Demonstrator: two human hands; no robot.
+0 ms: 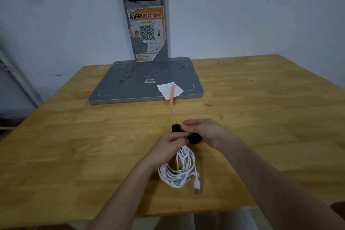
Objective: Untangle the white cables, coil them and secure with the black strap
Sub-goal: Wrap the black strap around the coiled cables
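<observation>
We find both our left hand (169,142) and right hand (205,132) pinching the black strap (194,138) above the coiled white cables (177,170); pink pen (172,94) well apart.

Fuzzy matt black strap (194,139), smooth white cables (179,172), varnished wooden table (74,145), grey metal base (130,84)

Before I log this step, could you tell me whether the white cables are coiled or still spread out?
Coiled: the white cables hang in one looped bundle.
</observation>
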